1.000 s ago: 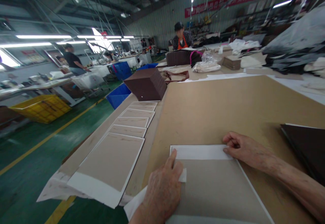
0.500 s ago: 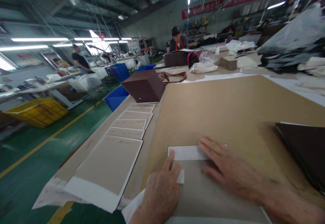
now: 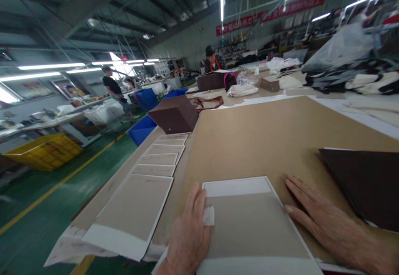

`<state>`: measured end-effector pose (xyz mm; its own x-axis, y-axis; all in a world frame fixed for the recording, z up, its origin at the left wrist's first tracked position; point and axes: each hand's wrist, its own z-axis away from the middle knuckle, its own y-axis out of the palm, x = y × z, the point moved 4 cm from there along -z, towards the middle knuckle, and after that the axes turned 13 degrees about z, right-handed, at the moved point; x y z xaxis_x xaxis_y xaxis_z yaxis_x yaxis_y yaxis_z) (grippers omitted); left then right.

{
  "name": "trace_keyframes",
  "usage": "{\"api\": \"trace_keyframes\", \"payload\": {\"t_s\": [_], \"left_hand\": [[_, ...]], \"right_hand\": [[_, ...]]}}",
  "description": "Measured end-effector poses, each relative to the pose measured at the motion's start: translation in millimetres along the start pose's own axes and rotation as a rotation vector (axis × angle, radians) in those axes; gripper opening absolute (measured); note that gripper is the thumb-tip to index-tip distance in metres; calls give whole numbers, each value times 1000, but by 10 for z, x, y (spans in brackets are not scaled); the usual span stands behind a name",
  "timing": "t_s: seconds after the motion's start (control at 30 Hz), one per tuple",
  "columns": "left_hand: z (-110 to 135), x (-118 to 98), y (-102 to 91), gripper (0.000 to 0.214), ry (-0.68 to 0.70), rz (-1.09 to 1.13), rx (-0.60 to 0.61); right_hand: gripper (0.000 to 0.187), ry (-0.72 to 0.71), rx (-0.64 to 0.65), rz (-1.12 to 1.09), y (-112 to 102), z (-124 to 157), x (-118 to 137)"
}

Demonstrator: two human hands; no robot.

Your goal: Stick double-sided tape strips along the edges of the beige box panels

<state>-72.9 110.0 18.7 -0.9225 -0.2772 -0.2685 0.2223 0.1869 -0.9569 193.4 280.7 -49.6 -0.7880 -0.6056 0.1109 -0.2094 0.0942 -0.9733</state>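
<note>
The frame's lower edge crops the flat, grey-beige, white-bordered panel; the bare left hand hides part of its left side.

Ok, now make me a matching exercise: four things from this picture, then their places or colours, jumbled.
Things
1. Left hand
2. Right hand
3. Bin at far left
4. Banner

Places or colours
A. Red
B. By the grey panel's right edge
C. Yellow
D. At the grey panel's left edge

Pairs: 1-D, 2-B, 3-C, 4-A
</note>
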Motion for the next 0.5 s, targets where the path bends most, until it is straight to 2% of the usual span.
{"api": "trace_keyframes", "payload": {"t_s": [0.03, 0.13, 0.2, 0.27, 0.33, 0.4, 0.47, 0.5], "left_hand": [[67, -67, 49, 53, 64, 4, 27], [306, -362, 373, 53, 325, 17, 249], [404, -494, 559, 54, 364, -69, 236], [435, -567, 608, 53, 419, -213, 111], [442, -596, 487, 49, 557, -295, 9], [443, -558, 177, 52, 612, -235, -88], [474, -486, -261, 52, 538, -25, -240], [506, -430, -485, 46, 421, 123, -342]], "right_hand": [[79, -6, -28, -42, 13, 56, -43], [66, -46, -92, -117, 38, 164, -74], [66, -34, -113, -127, 33, 175, -60], [67, -21, -134, -144, 23, 160, -55], [65, -34, -148, -187, 36, 145, -84], [60, -31, -166, -242, 77, 135, -171], [55, -18, -212, -301, 114, 124, -285], [52, -22, -250, -329, 119, 118, -332]]}}
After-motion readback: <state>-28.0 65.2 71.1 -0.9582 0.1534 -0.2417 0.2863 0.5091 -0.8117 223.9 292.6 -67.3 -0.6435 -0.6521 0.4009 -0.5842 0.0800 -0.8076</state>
